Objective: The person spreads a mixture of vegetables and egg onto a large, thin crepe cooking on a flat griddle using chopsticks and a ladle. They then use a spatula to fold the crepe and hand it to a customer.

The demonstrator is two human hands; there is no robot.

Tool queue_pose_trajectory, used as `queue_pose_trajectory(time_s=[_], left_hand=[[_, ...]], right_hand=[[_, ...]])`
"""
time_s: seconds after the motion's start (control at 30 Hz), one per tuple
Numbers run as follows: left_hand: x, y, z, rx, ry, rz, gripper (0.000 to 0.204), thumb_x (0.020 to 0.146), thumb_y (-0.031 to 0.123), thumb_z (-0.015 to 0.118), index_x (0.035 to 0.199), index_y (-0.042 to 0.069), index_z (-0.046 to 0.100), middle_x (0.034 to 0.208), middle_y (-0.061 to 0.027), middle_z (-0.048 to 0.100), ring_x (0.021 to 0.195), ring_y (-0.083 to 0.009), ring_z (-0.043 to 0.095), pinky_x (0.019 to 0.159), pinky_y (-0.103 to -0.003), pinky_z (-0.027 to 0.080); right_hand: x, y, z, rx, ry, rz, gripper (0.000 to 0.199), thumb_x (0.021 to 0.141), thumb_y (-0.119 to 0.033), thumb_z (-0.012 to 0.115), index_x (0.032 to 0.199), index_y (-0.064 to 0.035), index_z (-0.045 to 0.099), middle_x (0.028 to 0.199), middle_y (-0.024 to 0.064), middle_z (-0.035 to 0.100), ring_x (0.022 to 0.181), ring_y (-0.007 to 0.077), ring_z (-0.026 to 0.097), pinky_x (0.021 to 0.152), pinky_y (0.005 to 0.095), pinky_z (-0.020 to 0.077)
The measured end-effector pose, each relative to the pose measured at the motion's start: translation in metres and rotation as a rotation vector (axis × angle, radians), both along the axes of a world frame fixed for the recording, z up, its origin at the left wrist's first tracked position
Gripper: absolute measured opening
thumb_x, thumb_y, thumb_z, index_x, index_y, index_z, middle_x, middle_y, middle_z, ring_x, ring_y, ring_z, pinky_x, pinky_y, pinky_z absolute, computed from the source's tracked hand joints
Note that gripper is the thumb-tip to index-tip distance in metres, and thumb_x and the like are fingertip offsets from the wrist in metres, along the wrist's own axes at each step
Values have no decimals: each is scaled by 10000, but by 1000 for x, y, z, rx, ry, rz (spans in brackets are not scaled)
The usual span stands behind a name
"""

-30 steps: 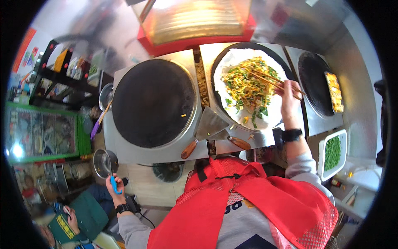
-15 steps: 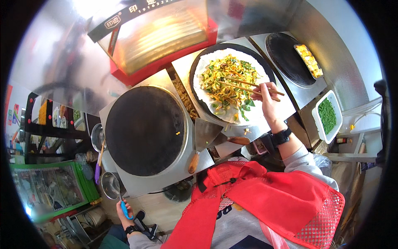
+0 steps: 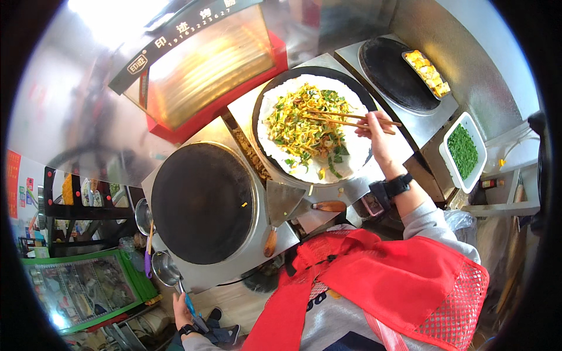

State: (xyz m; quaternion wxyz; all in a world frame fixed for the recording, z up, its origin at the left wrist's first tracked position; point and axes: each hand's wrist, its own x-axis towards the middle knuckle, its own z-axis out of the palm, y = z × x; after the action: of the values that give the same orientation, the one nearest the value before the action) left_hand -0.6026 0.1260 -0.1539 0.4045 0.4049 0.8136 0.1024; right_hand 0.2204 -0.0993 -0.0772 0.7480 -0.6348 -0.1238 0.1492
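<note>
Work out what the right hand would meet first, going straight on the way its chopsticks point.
Probably the shredded vegetable mix heaped on the pale flatbread; how high the right hand sits is unclear, so it might pass above.

Shiny metal wall (image 3: pixel 459 52), bright glare (image 3: pixel 111 17); pale floor (image 3: pixel 243 301), black rack (image 3: pixel 88 211)

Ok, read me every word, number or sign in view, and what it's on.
I won't copy wording, only locate it.
Dark header panel of the glass-fronted cabinet: pale characters, a number row and a boxed logo, legible.
Grey shirt: dark lettering, partly covered.
Red wall sheet: too small to read.
Small bottle: label too small to read.
</note>
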Motion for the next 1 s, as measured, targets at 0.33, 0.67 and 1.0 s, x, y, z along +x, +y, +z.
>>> queue_pose_trajectory(time_s=[0.33,0.67,1.0], left_hand=[[271,-44,65,947,711,-753,830,824,309,719,1506,45,326,1521,-282,283,1343,-485,281,1105,-597,230],[557,-132,71,807,185,-882,769,804,301,757,1438,38,411,1573,-281,120,1415,-519,94,1142,-599,151],[604,-103,24,730,222,-688,285,816,246,738,1021,60,671,1501,-339,260,1396,-518,184,1147,-582,146]], right_hand=[[64,47,-21,175,36,158,180,1011,-225,564,987,-47,579,846,109,675,676,180,679,620,274,571],[134,25,-24,235,142,218,159,1016,-203,549,980,-52,584,849,132,690,679,193,689,610,278,577],[139,-43,-6,36,199,401,181,1014,-206,553,991,-27,568,844,135,682,633,178,672,567,276,554]])
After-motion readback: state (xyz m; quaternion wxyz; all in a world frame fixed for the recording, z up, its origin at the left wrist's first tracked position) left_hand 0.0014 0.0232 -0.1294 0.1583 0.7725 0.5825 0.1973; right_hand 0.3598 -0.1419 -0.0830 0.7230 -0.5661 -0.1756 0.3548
